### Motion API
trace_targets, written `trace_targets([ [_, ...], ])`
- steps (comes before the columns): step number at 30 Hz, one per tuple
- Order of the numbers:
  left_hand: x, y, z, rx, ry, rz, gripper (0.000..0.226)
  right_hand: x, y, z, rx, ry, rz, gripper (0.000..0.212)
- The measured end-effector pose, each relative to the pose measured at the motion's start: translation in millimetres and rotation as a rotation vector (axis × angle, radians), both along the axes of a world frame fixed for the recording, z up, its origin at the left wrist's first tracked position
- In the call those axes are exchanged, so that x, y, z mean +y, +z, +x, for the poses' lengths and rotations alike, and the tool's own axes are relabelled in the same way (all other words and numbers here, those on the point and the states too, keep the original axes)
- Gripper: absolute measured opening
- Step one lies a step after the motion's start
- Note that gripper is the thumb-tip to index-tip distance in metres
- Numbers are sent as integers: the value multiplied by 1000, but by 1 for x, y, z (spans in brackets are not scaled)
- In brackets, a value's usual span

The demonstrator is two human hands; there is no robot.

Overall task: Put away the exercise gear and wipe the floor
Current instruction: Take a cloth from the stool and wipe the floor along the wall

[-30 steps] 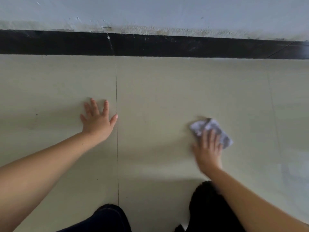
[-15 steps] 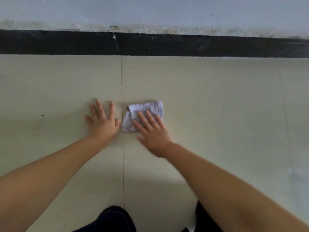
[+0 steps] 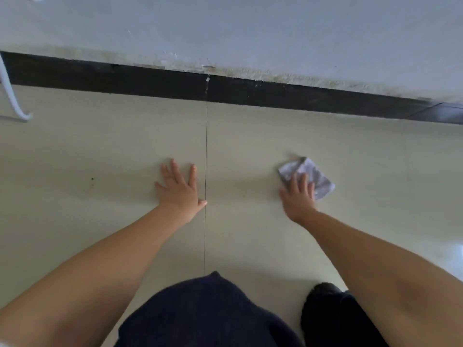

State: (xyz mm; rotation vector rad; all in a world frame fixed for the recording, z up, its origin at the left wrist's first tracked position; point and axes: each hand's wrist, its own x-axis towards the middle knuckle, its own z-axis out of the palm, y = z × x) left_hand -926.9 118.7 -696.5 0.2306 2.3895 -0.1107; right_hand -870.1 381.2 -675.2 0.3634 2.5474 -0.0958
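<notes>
Cloth (image 3: pixel 316 177): crumpled, pale, lying on floor (image 3: pixel 125 151) beneath and just beyond fingers of right hand (image 3: pixel 298 199). Right hand flat, fingers straight, pressing cloth down. Left hand (image 3: pixel 179 190) well to the left of it, palm flat on tile, fingers spread, holding nothing; thumb touches grout line (image 3: pixel 206 146). Black baseboard (image 3: pixel 125 80) beyond both hands.

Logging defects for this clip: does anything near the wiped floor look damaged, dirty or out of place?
Yes. The wall paint is stained and flaking along its bottom edge, above the black baseboard. A small dark speck sits on the floor tile, left of the left hand. Nothing looks spilled.
</notes>
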Motion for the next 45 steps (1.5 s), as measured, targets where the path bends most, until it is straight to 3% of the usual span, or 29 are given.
trace_targets([
  [3,-6,0,-1,-43,17,49,94,-94,8,-6,-228,176,-179,58],
  [5,-10,2,-4,-54,-17,61,94,-134,9,-12,-271,327,-176,62],
  [8,-9,9,-10,-119,-62,15,96,-133,0,-27,-247,383,-154,61],
  [11,-4,14,-17,-170,-127,-70,98,-77,-5,-40,-182,337,-134,60],
  [13,-2,24,-24,-218,-187,-105,96,-4,-4,-27,-268,187,-61,56],
  [16,-9,52,-45,-331,-155,-31,87,109,11,16,-360,-122,4,59],
  [18,-14,64,-57,-311,-143,22,79,147,11,34,-356,-146,95,61],
  [20,-3,71,-56,-230,-182,51,75,146,6,41,-265,1,111,61],
  [25,71,59,15,-196,-313,32,71,92,3,45,-87,140,-143,62],
  [30,161,34,111,-2,65,146,80,105,-11,34,-51,456,-188,60],
  [33,197,32,129,98,62,216,90,115,-13,-7,-68,643,-169,61],
  [36,210,18,119,147,165,192,84,125,-16,-56,-63,660,-178,61],
  [41,210,-4,111,90,293,97,91,208,-31,-81,56,430,-162,58],
  [45,212,-12,117,159,292,101,96,303,-36,-27,198,-48,-118,57],
])
